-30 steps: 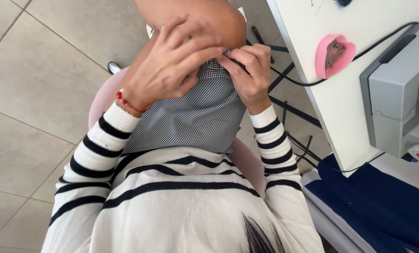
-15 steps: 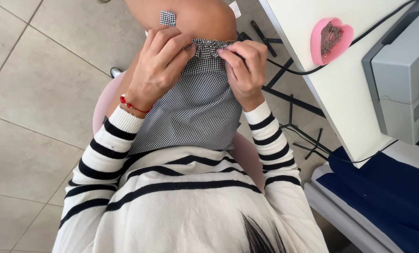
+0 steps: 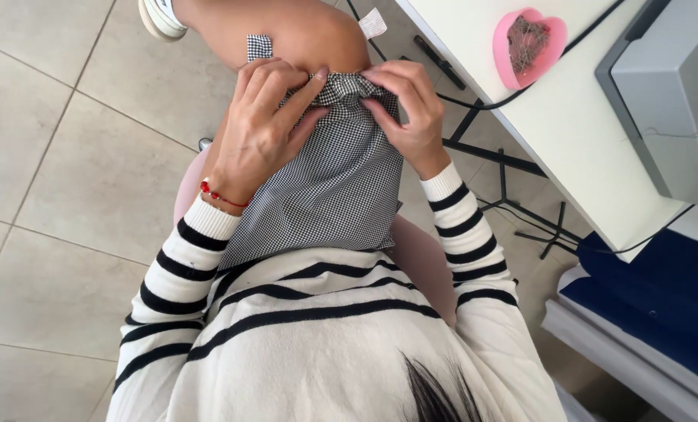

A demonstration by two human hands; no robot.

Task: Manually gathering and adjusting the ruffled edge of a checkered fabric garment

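A black-and-white checked piece of fabric (image 3: 329, 187) lies over my lap and thigh. My left hand (image 3: 263, 129) pinches its bunched top edge at the knee between thumb and forefinger. My right hand (image 3: 407, 109) grips the same gathered edge from the right side. A small checked scrap (image 3: 259, 47) sticks up beyond my left hand, against my bare knee (image 3: 302, 31). A red bracelet (image 3: 220, 195) circles my left wrist. Both sleeves are white with black stripes.
A white table (image 3: 552, 125) stands to the right with a pink heart-shaped dish of pins (image 3: 528, 43) and a grey sewing machine (image 3: 669, 101). Black cables and metal legs run under it. Dark blue cloth (image 3: 653, 305) lies lower right. I sit on a pink chair (image 3: 423, 258) over floor tiles.
The view has shifted, so my knee sits lower in frame. My left hand has slid off the top of the fabric to pinch its gathered edge, uncovering the small scrap.
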